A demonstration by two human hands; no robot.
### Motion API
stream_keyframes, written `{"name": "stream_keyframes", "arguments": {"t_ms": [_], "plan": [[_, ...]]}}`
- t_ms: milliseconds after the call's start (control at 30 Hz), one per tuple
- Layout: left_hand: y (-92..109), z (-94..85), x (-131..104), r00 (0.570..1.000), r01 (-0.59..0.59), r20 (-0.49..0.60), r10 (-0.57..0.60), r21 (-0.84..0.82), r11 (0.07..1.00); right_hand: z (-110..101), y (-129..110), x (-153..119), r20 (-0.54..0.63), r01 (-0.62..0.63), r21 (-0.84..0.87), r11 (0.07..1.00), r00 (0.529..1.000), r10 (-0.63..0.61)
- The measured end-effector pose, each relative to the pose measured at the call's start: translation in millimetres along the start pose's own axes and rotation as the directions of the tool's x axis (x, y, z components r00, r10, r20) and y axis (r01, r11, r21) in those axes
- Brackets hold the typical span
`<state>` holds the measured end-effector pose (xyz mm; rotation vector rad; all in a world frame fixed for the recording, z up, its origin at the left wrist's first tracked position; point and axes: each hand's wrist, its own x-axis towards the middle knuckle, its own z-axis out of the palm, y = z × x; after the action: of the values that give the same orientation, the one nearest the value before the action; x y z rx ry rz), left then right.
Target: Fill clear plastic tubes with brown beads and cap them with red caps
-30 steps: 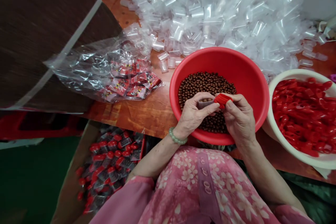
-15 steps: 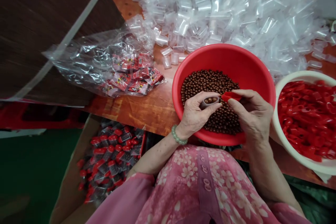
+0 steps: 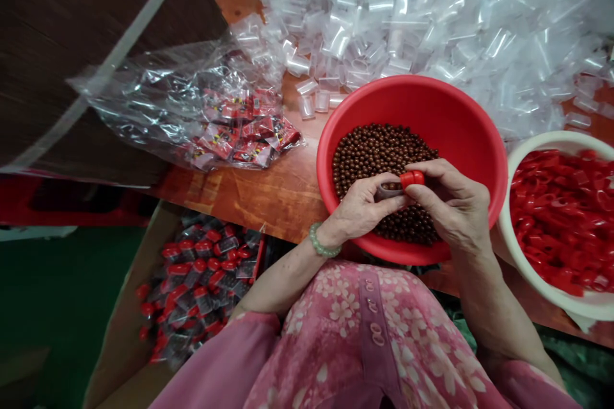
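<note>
My left hand (image 3: 359, 208) is closed around a small clear plastic container (image 3: 391, 189) with brown balls showing inside. Between the thumb and fingers of my right hand (image 3: 453, 201) is a red plastic cap (image 3: 412, 179), held at the container's mouth. Whether it is fully seated I cannot tell. Both hands are over a red basin (image 3: 460, 115) that holds many shiny brown balls (image 3: 378, 150). A white basin (image 3: 515, 140) to the right is filled with loose red caps (image 3: 566, 211).
Clear empty containers (image 3: 384, 19) lie heaped across the back of the wooden table (image 3: 273, 201). A clear bag (image 3: 153, 102) with red printed packets (image 3: 254, 128) rests at left. Below the table edge, a cardboard box (image 3: 119, 326) holds filled, red-capped containers (image 3: 206, 275).
My right hand has brought the red cap left onto the container's open end and turned it. The left hand keeps its hold, and the view has shifted slightly.
</note>
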<state>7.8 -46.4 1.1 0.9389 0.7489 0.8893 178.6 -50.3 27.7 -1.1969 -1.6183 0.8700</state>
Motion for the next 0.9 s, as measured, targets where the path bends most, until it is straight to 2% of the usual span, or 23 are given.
{"name": "stream_keyframes", "arguments": {"t_ms": [133,300,400,533,700,800,900], "plan": [[3,-0.8,0,0.996,0.044,0.072,-0.044,-0.005,0.999,-2,-5,7,-0.073,0.106,-0.069,0.992,0.991,-0.111],[3,-1.9,0,0.994,0.002,0.11,0.004,-0.048,0.999,3,-10,15,0.143,0.28,-0.151,0.948,0.955,-0.259],[2,-3.2,0,0.991,0.032,0.128,-0.029,-0.014,0.999,2,-13,18,0.242,0.34,-0.229,0.912,0.927,-0.285],[2,-5.5,-1,0.991,0.059,0.124,-0.057,-0.01,0.998,-6,-18,22,0.328,0.365,-0.306,0.879,0.908,-0.263],[2,-8.2,-1,0.983,0.07,0.173,-0.065,-0.02,0.997,-10,-18,23,0.379,0.338,-0.265,0.903,0.898,-0.225],[1,-9.3,-1,0.968,0.146,0.218,-0.127,-0.071,0.987,-10,-17,24,0.404,0.328,-0.284,0.901,0.893,-0.199],[3,-10.9,0,0.936,0.257,0.295,-0.192,-0.199,0.946,-11,-20,29,0.449,0.339,-0.345,0.875,0.878,-0.164]]}}
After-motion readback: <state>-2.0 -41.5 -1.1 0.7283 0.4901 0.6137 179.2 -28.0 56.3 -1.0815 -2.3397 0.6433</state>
